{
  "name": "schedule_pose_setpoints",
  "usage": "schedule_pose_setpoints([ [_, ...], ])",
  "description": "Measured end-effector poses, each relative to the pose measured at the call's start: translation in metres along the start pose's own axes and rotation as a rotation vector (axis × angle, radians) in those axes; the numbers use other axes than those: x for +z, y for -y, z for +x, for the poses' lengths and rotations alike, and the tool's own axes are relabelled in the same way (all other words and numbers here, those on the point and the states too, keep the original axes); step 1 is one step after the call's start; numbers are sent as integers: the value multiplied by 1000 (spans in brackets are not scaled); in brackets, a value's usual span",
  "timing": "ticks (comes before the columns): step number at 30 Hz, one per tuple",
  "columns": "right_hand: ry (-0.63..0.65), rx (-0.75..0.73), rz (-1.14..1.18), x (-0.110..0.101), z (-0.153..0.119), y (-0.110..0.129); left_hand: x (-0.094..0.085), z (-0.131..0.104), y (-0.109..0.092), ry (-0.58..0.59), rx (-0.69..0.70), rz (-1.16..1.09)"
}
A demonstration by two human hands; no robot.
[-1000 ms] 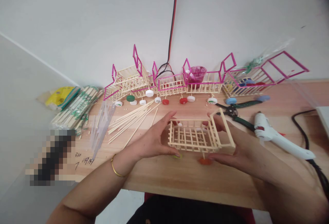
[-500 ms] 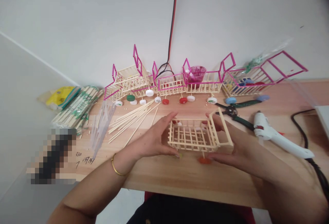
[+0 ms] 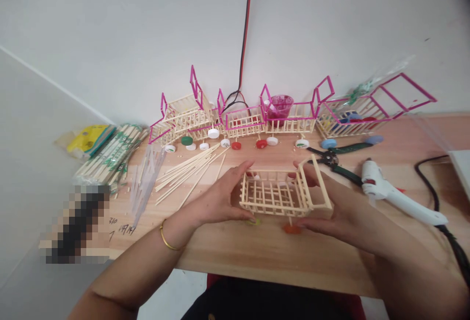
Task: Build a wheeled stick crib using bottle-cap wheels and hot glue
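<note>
Between my hands, over the front of the table, is a small toy cart (image 3: 275,195) of plain wooden sticks with bottle-cap wheels. Its upright handle frame (image 3: 317,183) is at the right end. An orange cap wheel (image 3: 292,229) and a yellow-green one (image 3: 253,221) show along the near side. My left hand (image 3: 220,197) grips the left end, thumb at the near side and fingers at the far side. My right hand (image 3: 330,212) holds the right end the same way, its fingers partly hidden behind the handle.
Behind stand several carts with purple-painted edges (image 3: 244,122), one bearing a purple-stained cup (image 3: 279,107). Loose sticks (image 3: 191,171), clear glue sticks (image 3: 145,180) and bagged chopsticks (image 3: 112,156) lie left. Green-handled pliers (image 3: 332,158) and a white glue gun (image 3: 400,200) with its cord lie right.
The cart and both hands stay in nearly the same place. The yellow-green cap by my left thumb shows a little more, and the view has shifted slightly.
</note>
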State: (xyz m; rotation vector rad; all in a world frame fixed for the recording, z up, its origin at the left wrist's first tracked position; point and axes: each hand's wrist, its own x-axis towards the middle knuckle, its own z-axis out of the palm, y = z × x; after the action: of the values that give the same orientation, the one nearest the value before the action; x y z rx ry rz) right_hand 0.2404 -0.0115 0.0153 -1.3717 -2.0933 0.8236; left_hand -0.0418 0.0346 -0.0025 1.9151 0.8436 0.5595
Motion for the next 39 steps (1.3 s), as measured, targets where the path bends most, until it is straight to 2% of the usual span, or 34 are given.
schedule_pose_setpoints([
  [9, -22, -39, -43, 0, -1, 0, -1, 0, -4, -11, 19, 40],
  [19, 16, -3, -5, -2, 1, 2, -2, 0, -5, -10, 22, 59],
  [29, -21, -42, -60, -2, 0, 2, -2, 0, -6, -4, 31, 48],
  [39, 20, -14, -15, -3, 0, 3, -1, 0, -2, 18, 57, 47],
])
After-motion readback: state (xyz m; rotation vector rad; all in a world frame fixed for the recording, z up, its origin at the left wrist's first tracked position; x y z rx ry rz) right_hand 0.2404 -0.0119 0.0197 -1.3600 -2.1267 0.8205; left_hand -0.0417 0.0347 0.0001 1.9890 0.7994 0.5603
